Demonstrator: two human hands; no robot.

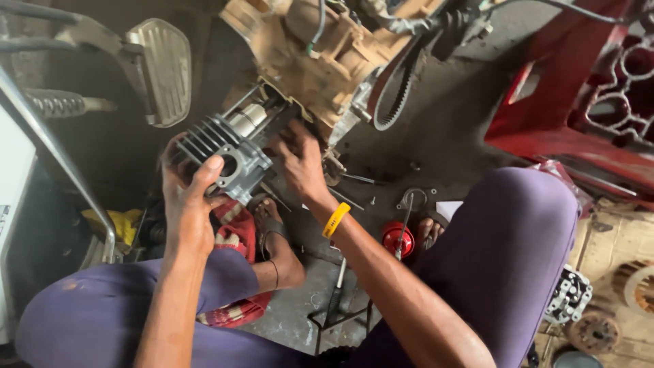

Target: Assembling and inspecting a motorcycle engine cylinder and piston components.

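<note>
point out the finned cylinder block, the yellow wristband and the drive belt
finned cylinder block [219, 151]: head view, on its cooling fins
yellow wristband [336, 219]: head view, middle of the band
drive belt [397, 92]: head view, on its toothed loop

Arms: bare, no sleeves
Right wrist: yellow band [336, 219]
Legs: purple trousers [507, 252]
Feet: dark strap sandals [269, 225]
Ankle: thin dark cord [275, 271]

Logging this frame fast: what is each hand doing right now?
Left hand: closed around the finned metal cylinder.
Right hand: on the cylinder's far side by the engine; grip cannot be told.
</note>
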